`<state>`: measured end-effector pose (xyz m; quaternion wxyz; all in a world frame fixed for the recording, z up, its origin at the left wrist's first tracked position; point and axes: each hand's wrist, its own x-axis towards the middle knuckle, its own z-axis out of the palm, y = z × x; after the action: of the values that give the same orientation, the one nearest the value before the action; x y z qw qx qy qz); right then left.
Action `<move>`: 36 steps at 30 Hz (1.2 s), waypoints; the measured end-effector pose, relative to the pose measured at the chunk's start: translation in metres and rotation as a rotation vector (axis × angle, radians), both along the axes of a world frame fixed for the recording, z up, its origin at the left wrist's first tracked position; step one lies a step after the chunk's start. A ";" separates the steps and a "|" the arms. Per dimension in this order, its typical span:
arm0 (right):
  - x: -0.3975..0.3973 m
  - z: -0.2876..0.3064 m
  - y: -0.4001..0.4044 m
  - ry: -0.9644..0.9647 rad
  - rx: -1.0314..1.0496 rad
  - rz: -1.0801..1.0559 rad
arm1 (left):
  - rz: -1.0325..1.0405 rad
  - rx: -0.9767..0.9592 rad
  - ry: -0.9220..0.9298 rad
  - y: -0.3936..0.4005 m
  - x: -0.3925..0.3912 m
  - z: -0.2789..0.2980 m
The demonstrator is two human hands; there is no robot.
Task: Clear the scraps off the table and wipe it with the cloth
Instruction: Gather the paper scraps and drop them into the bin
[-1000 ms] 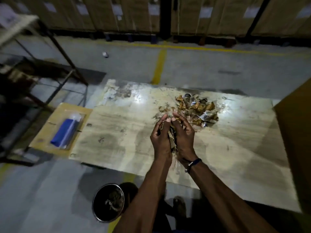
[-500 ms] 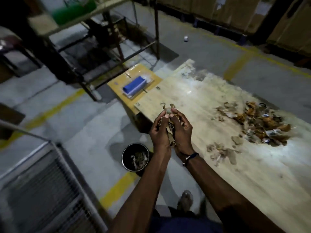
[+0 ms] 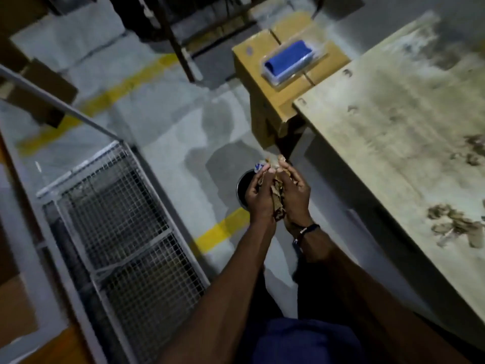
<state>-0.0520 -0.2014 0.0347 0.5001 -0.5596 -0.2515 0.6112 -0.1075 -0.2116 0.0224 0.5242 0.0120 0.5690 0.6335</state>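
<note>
Carrying a load of scraps [image 3: 277,203] off the table [image 3: 393,132], you have swung left: half a second ago your hands hung beside the table edge, and now they sit directly over the bin [image 3: 242,189] on the floor, so this handful looks ready to drop. Your left hand [image 3: 258,197] and right hand [image 3: 295,197] are cupped together, fingers curled around the scraps pressed between the palms. More scraps lie on the table at right. The blue cloth [image 3: 287,59] rests untouched on the box [image 3: 262,106].
</note>
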 end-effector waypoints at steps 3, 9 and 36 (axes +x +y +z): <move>-0.021 -0.039 0.005 -0.017 -0.088 -0.005 | 0.012 -0.082 -0.009 0.003 -0.020 -0.041; -0.052 -0.146 0.028 -0.042 -0.151 0.031 | 0.018 -0.172 0.019 0.022 -0.051 -0.155; -0.034 -0.572 0.099 -0.181 -0.386 0.302 | -0.218 -0.382 0.291 0.078 -0.078 -0.567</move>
<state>-0.0865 -0.1022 -0.5370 0.2625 -0.6531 -0.2550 0.6629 -0.1857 -0.1333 -0.5448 0.4949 0.0651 0.7428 0.4461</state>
